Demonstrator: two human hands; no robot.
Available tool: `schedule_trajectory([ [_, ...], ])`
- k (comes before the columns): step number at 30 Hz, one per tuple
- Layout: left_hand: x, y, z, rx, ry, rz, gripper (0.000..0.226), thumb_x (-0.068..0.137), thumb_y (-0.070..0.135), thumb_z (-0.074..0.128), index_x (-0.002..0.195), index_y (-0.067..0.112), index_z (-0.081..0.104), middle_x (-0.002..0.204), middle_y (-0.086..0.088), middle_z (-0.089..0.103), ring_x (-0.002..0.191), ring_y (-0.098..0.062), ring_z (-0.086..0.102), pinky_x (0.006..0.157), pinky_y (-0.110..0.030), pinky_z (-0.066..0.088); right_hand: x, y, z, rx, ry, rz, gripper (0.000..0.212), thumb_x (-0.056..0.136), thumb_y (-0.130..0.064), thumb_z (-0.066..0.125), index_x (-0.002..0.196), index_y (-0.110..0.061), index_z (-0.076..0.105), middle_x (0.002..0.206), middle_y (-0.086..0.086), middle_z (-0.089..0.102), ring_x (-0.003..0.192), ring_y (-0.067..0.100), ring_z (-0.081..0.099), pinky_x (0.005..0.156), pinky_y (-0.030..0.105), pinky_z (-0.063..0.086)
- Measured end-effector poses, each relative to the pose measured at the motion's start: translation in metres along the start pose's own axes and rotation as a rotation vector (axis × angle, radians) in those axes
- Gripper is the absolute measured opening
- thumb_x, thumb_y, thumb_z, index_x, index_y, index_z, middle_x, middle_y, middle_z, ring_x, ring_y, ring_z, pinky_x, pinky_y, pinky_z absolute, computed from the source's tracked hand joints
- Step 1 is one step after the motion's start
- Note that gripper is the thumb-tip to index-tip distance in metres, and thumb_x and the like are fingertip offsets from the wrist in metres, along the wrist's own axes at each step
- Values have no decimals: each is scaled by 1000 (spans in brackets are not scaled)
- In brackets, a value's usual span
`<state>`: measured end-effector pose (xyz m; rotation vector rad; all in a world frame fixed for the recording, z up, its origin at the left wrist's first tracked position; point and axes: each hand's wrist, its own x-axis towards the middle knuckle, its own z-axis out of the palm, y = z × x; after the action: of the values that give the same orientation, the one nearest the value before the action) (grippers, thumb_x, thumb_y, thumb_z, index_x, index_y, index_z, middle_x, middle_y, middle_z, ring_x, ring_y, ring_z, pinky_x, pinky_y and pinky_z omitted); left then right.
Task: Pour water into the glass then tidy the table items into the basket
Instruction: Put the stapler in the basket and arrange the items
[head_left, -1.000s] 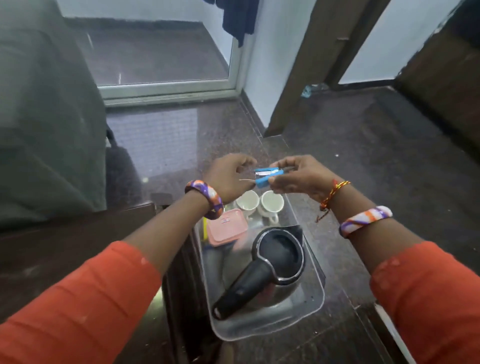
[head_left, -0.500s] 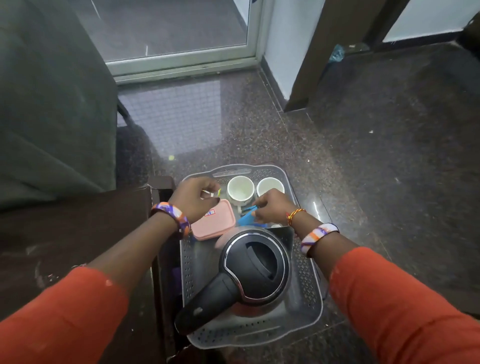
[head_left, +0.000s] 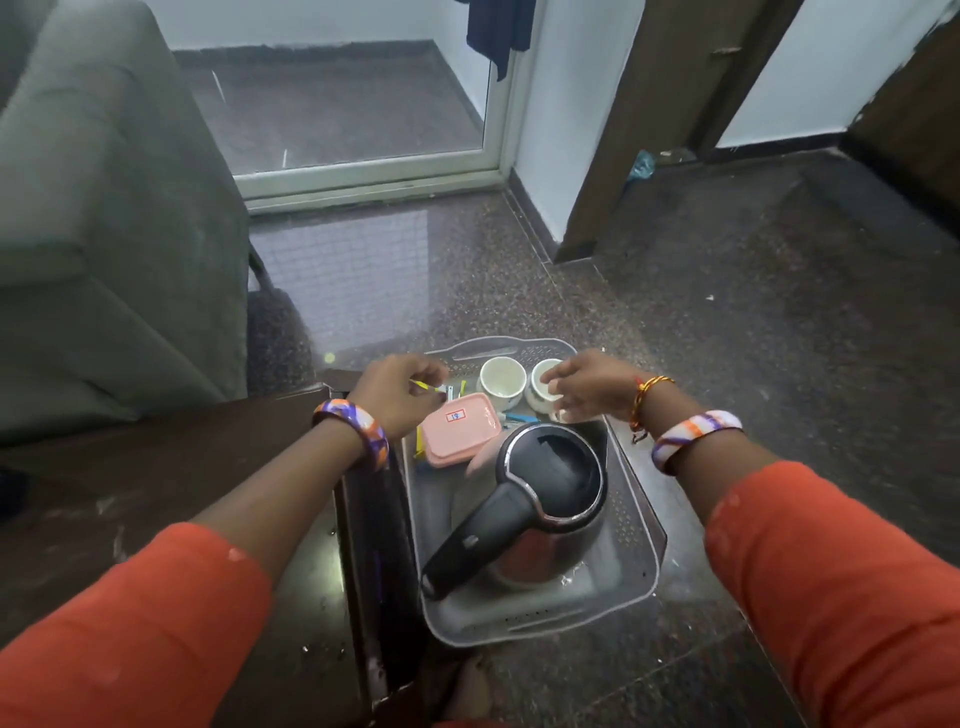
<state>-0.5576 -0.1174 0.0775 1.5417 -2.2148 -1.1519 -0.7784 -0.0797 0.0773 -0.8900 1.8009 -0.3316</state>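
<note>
Head view: both hands (head_left: 397, 392) (head_left: 584, 387) hover over basket (head_left: 631, 525).

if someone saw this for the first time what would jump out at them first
Probably the black electric kettle with the steel body, filling the near half of the clear perforated plastic basket on the floor. Behind it sit a pink lidded plastic box and two white ceramic cups. The left hand pinches a thin yellow item over the basket's far left corner, while the right hand hovers over the right cup.
</note>
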Motion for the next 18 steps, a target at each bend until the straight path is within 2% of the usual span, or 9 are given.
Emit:
schedule_trajectory([
  [3, -30, -1, -18, -11, -4, 70, 27, 82, 8, 60, 109, 6, 64, 99, -6, 65, 83, -15, 55, 82, -22, 43, -49, -25, 11, -44, 153, -132, 28, 92, 1, 42, 116, 4, 57, 78, 10, 54, 71, 18, 53, 52, 20, 48],
  [5, -56, -3, -32, -18, 13, 118, 27, 82, 9, 59, 108, 7, 65, 99, -5, 65, 85, -17, 58, 83, -22, 44, -80, -41, 24, -111, 303, -249, 28, 91, -1, 45, 114, 4, 60, 90, 16, 58, 81, 24, 54, 66, 31, 53],
  [7, -83, -9, -48, -16, 41, 166, 26, 82, 10, 59, 108, 8, 66, 105, -8, 69, 92, -22, 64, 84, -21, 44, -110, -55, 41, -186, 441, -362, 29, 90, -3, 47, 113, 2, 63, 94, 17, 63, 83, 23, 57, 83, 40, 53],
  [8, -98, -14, -57, -16, 49, 183, 26, 82, 10, 60, 107, 7, 66, 108, -9, 69, 97, -23, 65, 86, -24, 45, -124, -62, 53, -213, 500, -411, 28, 89, -5, 48, 111, -1, 65, 95, 17, 66, 83, 22, 59, 87, 40, 52],
  [10, -130, -26, -76, -28, 58, 212, 27, 82, 10, 60, 108, 5, 65, 111, -11, 69, 101, -25, 65, 91, -28, 47, -154, -75, 83, -195, 555, -490, 26, 87, -6, 49, 105, -6, 68, 92, 15, 67, 81, 21, 60, 84, 38, 52],
  [12, -161, -42, -94, -52, 72, 224, 27, 83, 9, 60, 109, 4, 65, 113, -14, 68, 101, -27, 65, 92, -29, 48, -181, -88, 122, -63, 505, -539, 24, 88, -3, 48, 101, -5, 68, 88, 13, 64, 77, 21, 58, 75, 35, 51],
  [14, -191, -63, -112, -60, 99, 223, 27, 83, 8, 59, 109, 3, 64, 112, -14, 68, 95, -24, 64, 87, -25, 47, -204, -100, 167, 39, 400, -561, 24, 89, 1, 46, 105, 5, 64, 90, 15, 60, 71, 17, 56, 68, 28, 48],
  [16, -219, -87, -127, -58, 130, 204, 26, 83, 8, 61, 108, 3, 65, 110, -13, 68, 89, -17, 60, 83, -21, 43, -220, -109, 214, 42, 285, -559, 25, 90, 2, 45, 108, 9, 60, 88, 14, 59, 66, 13, 54, 63, 21, 45],
  [18, -245, -116, -140, -78, 154, 159, 25, 82, 10, 62, 105, 4, 67, 109, -14, 69, 86, -15, 58, 82, -21, 43, -227, -115, 261, 12, 179, -545, 24, 90, 1, 46, 109, 9, 60, 77, 9, 59, 62, 10, 52, 56, 15, 45],
])
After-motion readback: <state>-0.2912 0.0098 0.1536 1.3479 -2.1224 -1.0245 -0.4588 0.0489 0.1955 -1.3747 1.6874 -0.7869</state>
